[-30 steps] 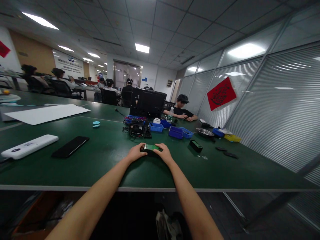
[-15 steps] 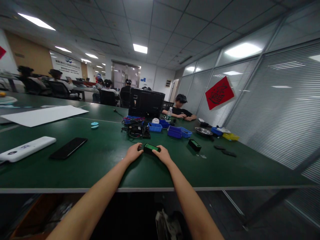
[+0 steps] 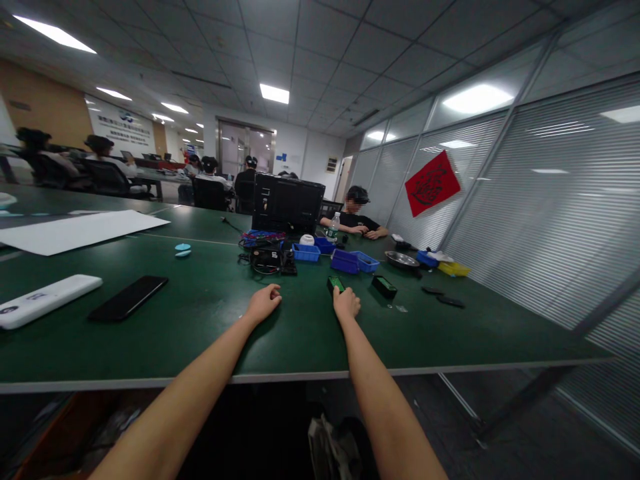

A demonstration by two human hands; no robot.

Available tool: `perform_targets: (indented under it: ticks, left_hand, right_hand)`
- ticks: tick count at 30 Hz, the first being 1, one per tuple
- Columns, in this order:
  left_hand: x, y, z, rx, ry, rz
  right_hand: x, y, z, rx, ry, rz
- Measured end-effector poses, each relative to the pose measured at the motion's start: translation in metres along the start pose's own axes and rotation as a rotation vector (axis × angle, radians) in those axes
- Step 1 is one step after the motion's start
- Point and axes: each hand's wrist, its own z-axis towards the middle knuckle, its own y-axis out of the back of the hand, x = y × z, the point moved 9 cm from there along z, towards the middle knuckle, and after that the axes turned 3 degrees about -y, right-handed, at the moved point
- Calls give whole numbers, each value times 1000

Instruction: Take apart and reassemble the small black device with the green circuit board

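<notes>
My right hand grips the near end of a small black box with a green circuit board showing on top. Part of the box is covered by my thumb and fingers. On the table to the left rests my left hand, its fingers loosely bent and apart, with nothing in it. A second black box with a green top lies just right of my right hand.
Blue plastic bins and a black device with cables sit before a monitor. A metal bowl stands to the right. A black phone and white power strip-like bar lie left. A person sits opposite.
My right hand has carried the black box to the right and turned it, setting it near the second box. My left hand has come away from it. The view has shifted slightly.
</notes>
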Motion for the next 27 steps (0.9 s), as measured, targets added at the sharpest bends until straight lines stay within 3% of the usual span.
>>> perform_targets:
  ticks: [7, 16, 21, 27]
  left_hand:
    - [-1, 2, 0, -12, 0, 16]
    - [-2, 2, 0, -16, -13, 7]
    - [-2, 1, 1, -12, -16, 6]
    - [-3, 1, 0, -6, -10, 9]
  right_hand:
    - [42, -8, -26, -8, 306, -70]
    - [34, -7, -20, 42, 240, -59]
    - [65, -1, -46, -58, 494, -170]
    - [84, -6, -68, 50, 666, -126]
